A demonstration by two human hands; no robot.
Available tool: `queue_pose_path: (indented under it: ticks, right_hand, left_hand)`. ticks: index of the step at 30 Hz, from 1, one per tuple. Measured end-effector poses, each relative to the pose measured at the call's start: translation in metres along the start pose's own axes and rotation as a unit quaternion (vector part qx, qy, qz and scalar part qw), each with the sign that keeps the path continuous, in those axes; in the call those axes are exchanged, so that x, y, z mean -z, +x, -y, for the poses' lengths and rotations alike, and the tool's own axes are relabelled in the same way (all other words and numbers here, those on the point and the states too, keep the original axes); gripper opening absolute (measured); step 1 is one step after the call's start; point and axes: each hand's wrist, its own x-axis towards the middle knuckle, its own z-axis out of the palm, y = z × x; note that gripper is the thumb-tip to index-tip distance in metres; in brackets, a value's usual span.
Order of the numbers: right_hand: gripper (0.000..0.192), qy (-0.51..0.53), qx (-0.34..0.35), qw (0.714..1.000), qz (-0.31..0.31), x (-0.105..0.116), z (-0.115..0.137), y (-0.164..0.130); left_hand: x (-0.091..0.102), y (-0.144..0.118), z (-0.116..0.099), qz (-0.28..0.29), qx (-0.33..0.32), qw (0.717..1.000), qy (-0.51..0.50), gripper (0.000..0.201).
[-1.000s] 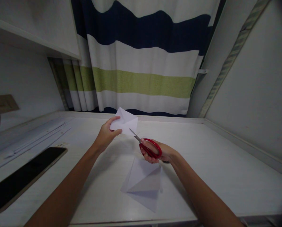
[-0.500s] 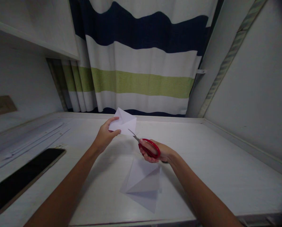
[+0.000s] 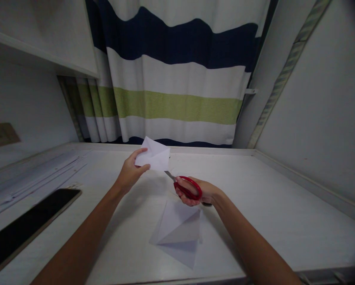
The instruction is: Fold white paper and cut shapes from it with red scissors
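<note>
Near: folded sheet [image 3: 177, 233] lies flat on the desk [image 3: 269, 206]. Right hand [image 3: 199, 192] grasps red scissors [image 3: 187, 186]. Farther left, left hand [image 3: 130, 172] pinches the folded paper [image 3: 154, 155], raised above the desk, blades meeting its lower edge.

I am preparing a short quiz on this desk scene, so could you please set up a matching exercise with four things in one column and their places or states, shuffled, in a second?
Things:
1. small folded paper
2. scissors
3. large folded paper
4. phone

Places or states:
A. lying flat on the desk just below the right hand
B. dark screen up, at the desk's left edge
C. held up off the desk by the left hand
D. red handles gripped in the right hand, blades at the small paper's lower edge

Pairs: 1-C, 2-D, 3-A, 4-B
</note>
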Motion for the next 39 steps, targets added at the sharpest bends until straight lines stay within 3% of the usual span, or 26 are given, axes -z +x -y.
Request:
queue_pose_path:
  ticks: [5,8,11,14,16,18,22,30,34,39]
  right_hand:
    - [0.048,-0.025,0.029,0.999,0.012,0.012,0.003,-0.01]
    - [0.045,-0.036,0.06,0.997,-0.032,0.019,0.007,-0.016]
    - [0.038,-0.067,0.147,0.971,-0.174,0.021,0.01,-0.014]
    - [0.031,-0.077,0.235,0.907,-0.341,0.021,0.011,-0.006]
    - [0.03,-0.075,0.267,0.879,-0.387,0.021,0.01,0.0]
    - [0.031,-0.09,0.28,0.875,-0.386,0.02,0.008,0.003]
    - [0.03,-0.126,0.261,0.893,-0.344,0.017,0.003,0.007]
    - [0.023,-0.125,0.267,0.878,-0.377,0.012,-0.009,0.019]
    - [0.025,-0.11,0.273,0.855,-0.426,0.012,-0.01,0.02]
    - [0.025,-0.084,0.26,0.85,-0.451,0.009,-0.011,0.02]
  left_hand:
    - [0.005,0.004,0.003,-0.03,-0.023,0.999,0.015,0.054]
    - [0.006,0.006,0.005,-0.043,-0.058,0.997,0.018,0.048]
    - [0.006,0.005,0.003,-0.017,-0.081,0.996,0.009,0.041]
    - [0.006,0.001,-0.001,0.064,-0.065,0.996,0.005,0.034]
    - [0.004,-0.003,-0.004,0.122,-0.048,0.991,-0.006,0.03]
    - [0.002,-0.006,-0.006,0.175,-0.033,0.983,-0.034,0.029]
    - [0.0,-0.009,-0.006,0.238,-0.018,0.967,-0.09,0.031]
    - [-0.002,-0.004,-0.001,0.167,-0.084,0.982,-0.03,0.012]
    - [-0.007,-0.008,-0.001,0.227,-0.05,0.973,-0.017,0.022]
    - [-0.018,-0.016,0.001,0.287,-0.02,0.955,-0.071,0.037]
